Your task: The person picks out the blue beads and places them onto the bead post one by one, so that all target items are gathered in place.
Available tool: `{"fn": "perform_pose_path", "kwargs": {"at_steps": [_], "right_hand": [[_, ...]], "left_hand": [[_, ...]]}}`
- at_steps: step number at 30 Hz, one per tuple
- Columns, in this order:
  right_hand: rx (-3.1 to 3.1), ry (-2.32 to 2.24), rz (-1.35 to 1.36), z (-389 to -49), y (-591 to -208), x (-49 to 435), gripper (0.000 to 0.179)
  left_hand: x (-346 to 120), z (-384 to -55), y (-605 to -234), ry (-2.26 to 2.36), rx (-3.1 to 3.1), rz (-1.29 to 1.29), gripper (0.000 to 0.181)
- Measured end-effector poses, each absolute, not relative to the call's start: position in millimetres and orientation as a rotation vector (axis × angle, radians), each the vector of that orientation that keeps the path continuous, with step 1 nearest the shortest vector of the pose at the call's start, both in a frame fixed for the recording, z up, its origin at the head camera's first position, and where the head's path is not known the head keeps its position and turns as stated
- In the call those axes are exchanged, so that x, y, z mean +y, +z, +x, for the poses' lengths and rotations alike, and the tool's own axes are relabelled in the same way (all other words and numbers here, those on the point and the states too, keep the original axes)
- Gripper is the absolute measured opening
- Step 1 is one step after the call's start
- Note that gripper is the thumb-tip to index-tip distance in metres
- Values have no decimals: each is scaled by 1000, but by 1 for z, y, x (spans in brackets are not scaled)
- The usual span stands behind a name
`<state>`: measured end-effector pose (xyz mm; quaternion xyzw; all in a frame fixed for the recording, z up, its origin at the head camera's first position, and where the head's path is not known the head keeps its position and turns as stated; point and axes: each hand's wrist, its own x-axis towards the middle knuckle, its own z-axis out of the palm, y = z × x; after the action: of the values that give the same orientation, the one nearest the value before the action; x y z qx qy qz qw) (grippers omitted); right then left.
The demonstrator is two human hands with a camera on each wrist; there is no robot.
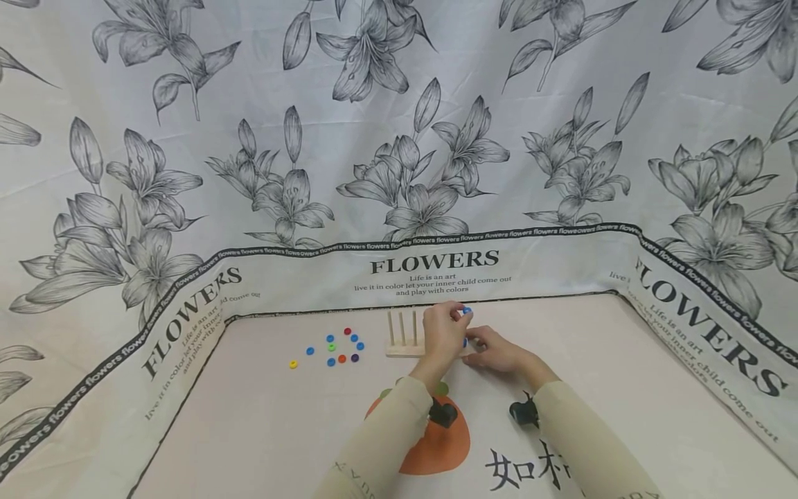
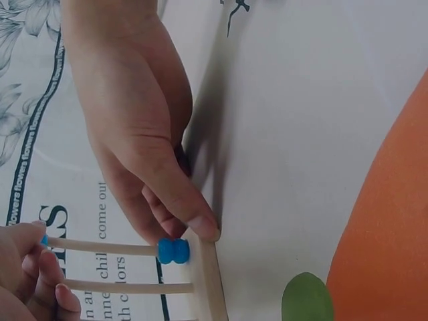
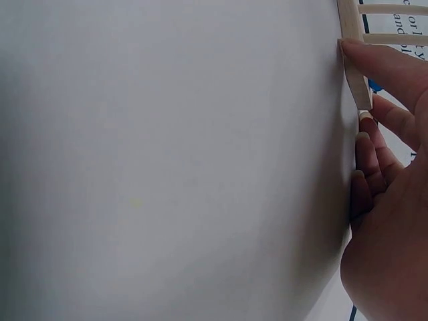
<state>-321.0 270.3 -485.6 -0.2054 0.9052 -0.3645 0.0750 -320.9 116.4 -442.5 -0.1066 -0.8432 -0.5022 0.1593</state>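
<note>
A wooden peg rack [image 1: 405, 351] with several upright pegs stands toward the back of the table. My left hand [image 1: 444, 331] is at the top of the end peg [image 2: 114, 246] and pinches a blue bead [image 1: 467, 311] there; the fingers hide most of it in the left wrist view. Low on that same peg, close to the base, sit two blue beads [image 2: 174, 251]. My right hand [image 1: 495, 351] grips the right end of the base [image 3: 358, 83], thumb on the front side and fingers behind. Part of the rack is hidden behind the left hand.
Several loose beads lie left of the rack, among them a yellow bead [image 1: 294, 364], a green bead [image 1: 332, 347] and a red bead [image 1: 347, 331]. The cloth carries a printed orange fruit [image 1: 445, 443]. A flowered curtain [image 1: 436, 277] borders the back and sides.
</note>
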Motion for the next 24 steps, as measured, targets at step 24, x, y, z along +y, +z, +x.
{"fn": "perform_pose_path", "kwargs": {"at_steps": [24], "right_hand": [[2717,-1088,-521,-318,-484,269,59]], "left_hand": [[114,-318,-444,-1392,-2447,-359,17]]}}
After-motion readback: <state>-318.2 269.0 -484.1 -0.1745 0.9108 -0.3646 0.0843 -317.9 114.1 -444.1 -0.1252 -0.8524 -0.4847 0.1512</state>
